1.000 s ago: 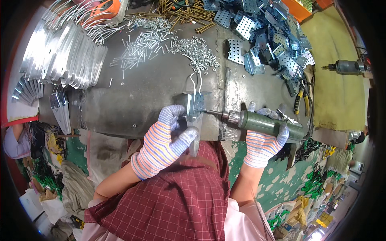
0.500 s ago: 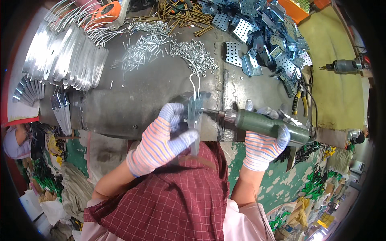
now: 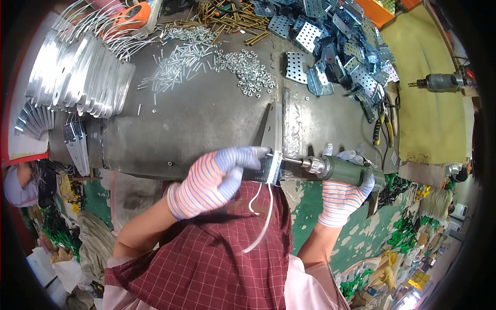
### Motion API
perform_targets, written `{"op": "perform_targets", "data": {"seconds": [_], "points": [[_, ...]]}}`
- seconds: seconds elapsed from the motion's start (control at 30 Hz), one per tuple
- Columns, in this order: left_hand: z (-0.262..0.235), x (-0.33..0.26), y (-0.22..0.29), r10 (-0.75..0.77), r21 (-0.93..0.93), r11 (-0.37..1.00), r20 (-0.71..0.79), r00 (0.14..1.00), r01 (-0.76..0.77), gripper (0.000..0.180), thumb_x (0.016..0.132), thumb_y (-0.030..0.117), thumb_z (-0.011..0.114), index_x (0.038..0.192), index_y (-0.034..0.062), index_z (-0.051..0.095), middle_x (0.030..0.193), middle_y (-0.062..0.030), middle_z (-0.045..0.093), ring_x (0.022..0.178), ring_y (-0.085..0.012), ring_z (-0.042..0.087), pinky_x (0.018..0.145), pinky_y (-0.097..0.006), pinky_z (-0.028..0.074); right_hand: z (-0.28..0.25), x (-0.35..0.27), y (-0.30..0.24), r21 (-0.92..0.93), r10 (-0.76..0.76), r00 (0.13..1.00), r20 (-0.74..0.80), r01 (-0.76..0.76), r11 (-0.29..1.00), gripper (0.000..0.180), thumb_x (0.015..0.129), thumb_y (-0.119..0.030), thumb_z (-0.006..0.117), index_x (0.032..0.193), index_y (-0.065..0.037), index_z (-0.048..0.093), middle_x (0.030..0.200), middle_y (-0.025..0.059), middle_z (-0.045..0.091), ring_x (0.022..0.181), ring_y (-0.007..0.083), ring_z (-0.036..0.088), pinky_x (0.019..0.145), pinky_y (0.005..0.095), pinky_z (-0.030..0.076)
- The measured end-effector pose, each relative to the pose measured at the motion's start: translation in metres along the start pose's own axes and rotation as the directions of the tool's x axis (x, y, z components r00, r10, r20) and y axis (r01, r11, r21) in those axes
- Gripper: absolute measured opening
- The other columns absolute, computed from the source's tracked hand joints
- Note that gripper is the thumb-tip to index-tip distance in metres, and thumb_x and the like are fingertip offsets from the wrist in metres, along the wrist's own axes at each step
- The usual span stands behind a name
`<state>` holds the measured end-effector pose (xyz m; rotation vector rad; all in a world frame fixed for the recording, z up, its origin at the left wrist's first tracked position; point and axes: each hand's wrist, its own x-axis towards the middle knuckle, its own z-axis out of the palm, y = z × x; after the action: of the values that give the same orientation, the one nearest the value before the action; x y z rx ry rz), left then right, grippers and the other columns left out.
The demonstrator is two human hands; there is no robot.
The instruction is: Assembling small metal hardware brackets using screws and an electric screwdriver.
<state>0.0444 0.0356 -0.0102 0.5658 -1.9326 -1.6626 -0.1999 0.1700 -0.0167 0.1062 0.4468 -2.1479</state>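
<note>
Fingers of the left hand (image 3: 214, 178), in a knit glove striped orange, blue and white, are clamped on a bracket (image 3: 269, 165), a thin, perforated grey metal piece held on edge at the near rim of the bench (image 3: 196, 124). A white wire (image 3: 263, 217) hangs from the bracket in a loop over the person's red checked apron (image 3: 217, 258). The right hand (image 3: 343, 194), gloved the same way, is wrapped tight round a driver (image 3: 343, 172), a smooth green cylinder with a ribbed metal chuck, its thin bit touching the bracket's right face. The bench is a dull, scuffed steel sheet with a welded seam running away from the bracket. Farther out lie loose heaps: small shiny nuts (image 3: 248, 75), slim silver pins (image 3: 178, 62) and brass-coloured rods (image 3: 227, 15) near the far edge. At far right sits a jumble of perforated plates (image 3: 336, 46), bent and bluish grey. At far left, bright flat blades (image 3: 77, 77) stand fanned in a row, with an orange tool (image 3: 133, 14) beyond them. Pliers (image 3: 381, 129) with yellow handles lie beside a tan cloth (image 3: 429, 103), on which rests a second, grey driver (image 3: 439, 81).
</note>
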Motion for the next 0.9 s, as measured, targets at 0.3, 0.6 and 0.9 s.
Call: {"op": "perform_targets", "data": {"seconds": [0.3, 0.6, 0.9], "points": [[-0.018, 0.071, -0.019, 0.28, 0.928, 0.371, -0.152, 0.948, 0.039, 0.033, 0.082, 0.013, 0.063, 0.114, 0.0127, 0.066, 0.096, -0.0107, 0.061, 0.087, -0.0304, 0.058, 0.078, -0.044, 0.047, 0.002, 0.002, -0.005, 0.047, -0.005, 1.0, 0.012, 0.005, 0.999, 0.05, 0.076, -0.023, 0.073, 0.121, -0.005, 0.058, 0.1, 0.0077, 0.063, 0.099, 0.0258, 0.059, 0.116, 0.058, 0.018], [-0.03, 0.08, -0.022, 0.171, 0.878, 0.474, -0.162, 0.972, 0.063, 0.022, 0.078, 0.014, 0.067, 0.099, 0.0124, 0.066, 0.092, -0.012, 0.06, 0.086, -0.032, 0.057, 0.076, -0.043, 0.046, 0.002, 0.002, -0.005, 0.024, -0.006, 1.0, 0.016, 0.005, 1.0, 0.055, 0.077, -0.023, 0.073, 0.126, -0.006, 0.055, 0.099, 0.0074, 0.066, 0.102, 0.0264, 0.06, 0.116, 0.0581, 0.018], [-0.01, 0.038, 0.003, -0.509, -0.643, 0.591, 0.172, 0.843, 0.487, 0.013, 0.09, 0.011, 0.062, 0.102, 0.005, 0.06, 0.088, -0.0034, 0.063, 0.073, -0.0121, 0.06, 0.063, -0.025, 0.049, 0.002, 0.006, -0.002, 0.008, -0.01, 1.0, 0.024, 0.01, 1.0, 0.035, 0.079, -0.023, 0.073, 0.105, -0.005, 0.059, 0.098, 0.0054, 0.059, 0.099, 0.023, 0.057, 0.117, 0.0549, 0.019]]}}
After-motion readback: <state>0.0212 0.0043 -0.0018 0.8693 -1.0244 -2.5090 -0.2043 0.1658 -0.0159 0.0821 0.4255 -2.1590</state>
